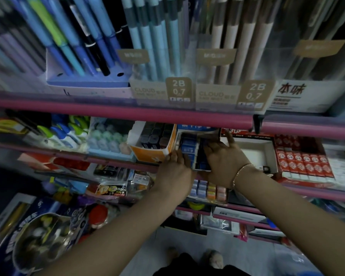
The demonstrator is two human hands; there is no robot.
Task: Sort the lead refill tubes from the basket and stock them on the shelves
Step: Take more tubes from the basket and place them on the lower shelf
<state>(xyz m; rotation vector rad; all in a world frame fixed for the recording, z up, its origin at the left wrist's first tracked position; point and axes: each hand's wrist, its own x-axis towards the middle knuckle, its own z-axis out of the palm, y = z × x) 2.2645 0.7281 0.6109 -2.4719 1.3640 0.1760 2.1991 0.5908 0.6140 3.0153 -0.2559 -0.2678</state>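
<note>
Both my hands are at a white display box (189, 134) of blue lead refill tubes (188, 147) on the second pink shelf. My left hand (175, 168) rests against the box's left front, fingers touching the tubes. My right hand (223, 156) is curled around a dark blue refill tube (202, 156) at the box's right side, fingertips reaching inside. An orange box (149, 154) with dark refill tubes (155, 134) stands just left of it. The basket is out of view.
A near-empty white box (253, 154) sits right of my hands, then red and white packs (305, 162). The pink shelf rail (127, 112) overhangs above, with pencil displays on top. Erasers (108, 136) lie left; lower shelves hold mixed stationery (207, 191).
</note>
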